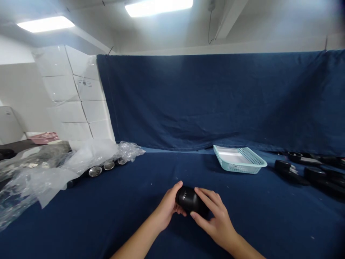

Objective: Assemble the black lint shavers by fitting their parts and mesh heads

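Note:
A black rounded, cylinder-like object (192, 200) with small white markings near its left end is held between both hands, low in the middle of the view. My left hand (170, 203) grips its left end, the thumb on top and the other fingers curled underneath. Over the right end lies my right hand (212, 212), its fingers on the upper side and its thumb on the near side. The object's exact kind cannot be made out, and its right end is partly covered by the right hand.
A dark blue cloth (129, 216) covers the table. A light blue basket (242, 167) holding white paper stands at the back right. Several black items (289, 172) lie at the right. Plastic wrapping (88, 158) and black cylinders with shiny round ends (95, 171) are at the left, before stacked white boxes (72, 111).

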{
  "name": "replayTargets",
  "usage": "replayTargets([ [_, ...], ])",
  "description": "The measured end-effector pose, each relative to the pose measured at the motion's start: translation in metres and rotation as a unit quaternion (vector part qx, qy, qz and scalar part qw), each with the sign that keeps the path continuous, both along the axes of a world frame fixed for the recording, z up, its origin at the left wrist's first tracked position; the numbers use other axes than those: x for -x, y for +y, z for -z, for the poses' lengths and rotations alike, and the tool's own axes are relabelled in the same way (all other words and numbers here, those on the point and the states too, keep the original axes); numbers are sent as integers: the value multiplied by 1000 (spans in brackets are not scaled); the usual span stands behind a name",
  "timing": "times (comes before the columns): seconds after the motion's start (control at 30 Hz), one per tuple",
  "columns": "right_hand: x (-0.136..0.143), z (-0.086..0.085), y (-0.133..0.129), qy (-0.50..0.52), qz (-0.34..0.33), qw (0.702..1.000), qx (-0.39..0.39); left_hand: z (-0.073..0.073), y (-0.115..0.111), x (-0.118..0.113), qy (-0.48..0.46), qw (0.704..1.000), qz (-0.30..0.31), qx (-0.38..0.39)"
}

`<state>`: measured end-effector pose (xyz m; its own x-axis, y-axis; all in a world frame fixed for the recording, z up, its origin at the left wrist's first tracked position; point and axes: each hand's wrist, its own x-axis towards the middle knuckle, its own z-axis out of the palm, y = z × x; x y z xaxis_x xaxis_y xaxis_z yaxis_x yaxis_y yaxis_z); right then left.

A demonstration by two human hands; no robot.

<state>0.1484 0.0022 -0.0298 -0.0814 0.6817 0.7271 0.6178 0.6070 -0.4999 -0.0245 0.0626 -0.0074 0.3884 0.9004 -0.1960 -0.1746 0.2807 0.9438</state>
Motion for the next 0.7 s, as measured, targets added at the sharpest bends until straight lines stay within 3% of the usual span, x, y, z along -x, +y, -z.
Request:
replayTargets([
  [0.4,1,1,2,192,-6,976,105,-6,-4,5,-44,992,66,-98],
  [0.53,-2,5,6,265,-5,947,179,-9,-6,6,-52,989,51,-128],
  [0.7,-1,3,12,336,-23,916,217,-10,-5,8,-9,984,24,-176],
])
